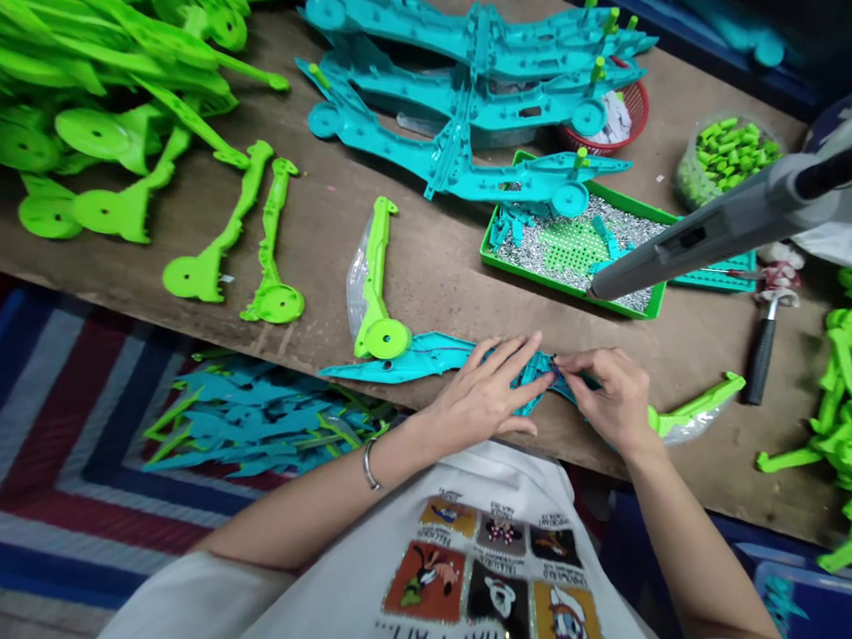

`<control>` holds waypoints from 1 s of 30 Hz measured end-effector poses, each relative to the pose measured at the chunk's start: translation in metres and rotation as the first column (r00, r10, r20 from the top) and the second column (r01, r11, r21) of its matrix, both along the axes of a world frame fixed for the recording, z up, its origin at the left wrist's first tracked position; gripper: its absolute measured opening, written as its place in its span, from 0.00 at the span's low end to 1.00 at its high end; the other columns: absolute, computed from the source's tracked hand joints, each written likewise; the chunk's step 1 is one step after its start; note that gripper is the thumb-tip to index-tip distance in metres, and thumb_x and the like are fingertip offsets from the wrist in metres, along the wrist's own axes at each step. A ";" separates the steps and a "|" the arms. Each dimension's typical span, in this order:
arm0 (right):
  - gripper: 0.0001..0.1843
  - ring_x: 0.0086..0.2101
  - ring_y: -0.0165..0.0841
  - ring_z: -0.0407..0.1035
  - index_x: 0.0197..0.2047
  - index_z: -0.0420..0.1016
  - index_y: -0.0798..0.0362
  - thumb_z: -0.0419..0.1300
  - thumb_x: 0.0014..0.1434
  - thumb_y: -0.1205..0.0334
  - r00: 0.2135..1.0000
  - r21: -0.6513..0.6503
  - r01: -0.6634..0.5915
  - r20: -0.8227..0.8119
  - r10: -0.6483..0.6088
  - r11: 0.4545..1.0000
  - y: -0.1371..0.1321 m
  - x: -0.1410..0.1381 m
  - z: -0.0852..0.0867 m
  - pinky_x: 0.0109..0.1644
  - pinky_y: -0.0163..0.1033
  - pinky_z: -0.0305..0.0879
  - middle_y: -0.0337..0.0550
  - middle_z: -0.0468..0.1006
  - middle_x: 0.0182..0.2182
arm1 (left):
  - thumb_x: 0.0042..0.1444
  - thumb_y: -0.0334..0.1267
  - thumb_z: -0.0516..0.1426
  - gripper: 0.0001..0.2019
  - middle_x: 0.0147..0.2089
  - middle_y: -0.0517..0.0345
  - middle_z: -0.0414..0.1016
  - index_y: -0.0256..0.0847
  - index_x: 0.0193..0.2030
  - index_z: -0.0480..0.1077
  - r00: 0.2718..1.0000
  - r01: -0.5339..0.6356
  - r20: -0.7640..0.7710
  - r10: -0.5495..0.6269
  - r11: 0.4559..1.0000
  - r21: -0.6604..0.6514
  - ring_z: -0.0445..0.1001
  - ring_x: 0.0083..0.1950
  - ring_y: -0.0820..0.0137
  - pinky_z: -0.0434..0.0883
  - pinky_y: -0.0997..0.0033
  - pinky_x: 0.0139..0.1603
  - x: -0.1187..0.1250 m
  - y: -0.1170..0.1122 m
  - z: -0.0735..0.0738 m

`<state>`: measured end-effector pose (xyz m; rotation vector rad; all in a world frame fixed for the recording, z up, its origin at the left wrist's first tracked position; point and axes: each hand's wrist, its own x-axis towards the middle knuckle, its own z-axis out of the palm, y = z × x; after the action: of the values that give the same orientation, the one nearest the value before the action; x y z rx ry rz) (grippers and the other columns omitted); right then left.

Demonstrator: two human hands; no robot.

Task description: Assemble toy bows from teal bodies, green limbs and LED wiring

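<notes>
A long teal plastic part (422, 357) lies along the table's front edge, with lime-green arms at both ends. The left green arm (378, 285) has a round disc and a clear curved piece; the right green arm (695, 411) also carries a clear piece. My left hand (484, 385) rests flat across the teal part's middle, fingers spread. Beside it my right hand (611, 393) pinches at the teal part's centre, thumb and forefinger together. Something small and dark shows at those fingertips, too small to name. My right hand partly hides the teal part's right half.
Teal assemblies (389, 80) with green pegs stand at the back. Loose green parts (82, 55) pile up left. A green tray (571, 290) holds small metal pieces, near a grey electric screwdriver (714, 222), a tub of green pegs (739, 154) and a black-handled hammer (760, 357).
</notes>
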<state>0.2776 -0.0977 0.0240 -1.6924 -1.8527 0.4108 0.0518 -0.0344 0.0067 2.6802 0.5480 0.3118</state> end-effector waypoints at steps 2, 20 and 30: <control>0.05 0.35 0.35 0.81 0.35 0.76 0.49 0.63 0.62 0.68 1.000 0.008 -0.005 -0.002 0.005 1.000 -0.001 0.001 -0.002 0.44 0.43 0.72 0.41 0.87 0.35 | 0.55 0.53 0.67 0.37 0.77 0.30 0.49 0.42 0.68 0.65 1.000 -0.002 -0.005 0.002 1.000 -0.004 0.56 0.75 0.46 0.59 0.43 0.70 0.000 0.000 -0.001; 0.05 0.35 0.35 0.76 0.34 0.73 0.50 0.64 0.59 0.69 0.999 -0.081 0.048 0.022 -0.046 0.996 0.005 -0.004 0.005 0.42 0.41 0.72 0.41 0.82 0.32 | 0.50 0.52 0.69 0.39 0.78 0.26 0.43 0.43 0.67 0.66 0.999 -0.030 0.044 0.031 0.999 -0.034 0.60 0.73 0.44 0.62 0.41 0.67 -0.001 -0.002 -0.003; 0.06 0.30 0.32 0.75 0.34 0.77 0.53 0.66 0.56 0.59 0.904 -0.494 -0.067 -0.398 -0.157 0.867 0.043 0.016 0.008 0.34 0.37 0.71 0.41 0.81 0.29 | 0.52 0.54 0.68 0.38 0.77 0.25 0.46 0.43 0.67 0.66 1.000 -0.016 0.020 0.017 0.999 -0.030 0.61 0.72 0.45 0.62 0.44 0.67 0.000 0.001 -0.001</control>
<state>0.2941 -0.0544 0.0317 -1.7715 -1.4448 1.2291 0.0519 -0.0335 0.0060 2.6420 0.5644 0.3320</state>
